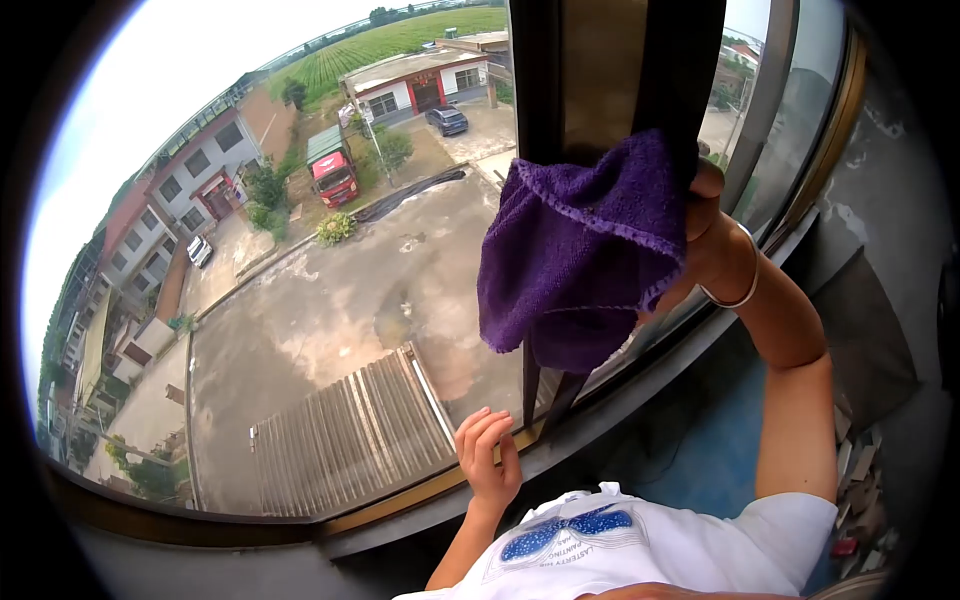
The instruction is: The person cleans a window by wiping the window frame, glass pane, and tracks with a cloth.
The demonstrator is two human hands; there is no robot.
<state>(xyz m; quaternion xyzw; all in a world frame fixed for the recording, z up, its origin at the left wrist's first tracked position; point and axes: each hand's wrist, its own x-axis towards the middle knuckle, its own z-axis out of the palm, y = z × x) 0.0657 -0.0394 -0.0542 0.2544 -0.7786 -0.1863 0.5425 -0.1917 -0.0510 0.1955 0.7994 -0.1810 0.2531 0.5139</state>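
Right hand (714, 246) is grasping purple cloth (585, 240) at 2 o'clock, overlapping the dark window post (683, 80). Left hand (492, 472) is sitting at 6 o'clock near lower rail (410, 495), fingers released, loosely curled.

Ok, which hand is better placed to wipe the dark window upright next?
Probably your right hand: it already grips the purple terry cloth up at that dark window upright. Your left hand looks empty and sits lower, near the bottom rail.

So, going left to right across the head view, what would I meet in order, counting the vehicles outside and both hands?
White vehicle, red truck, left hand, purple cloth, right hand.
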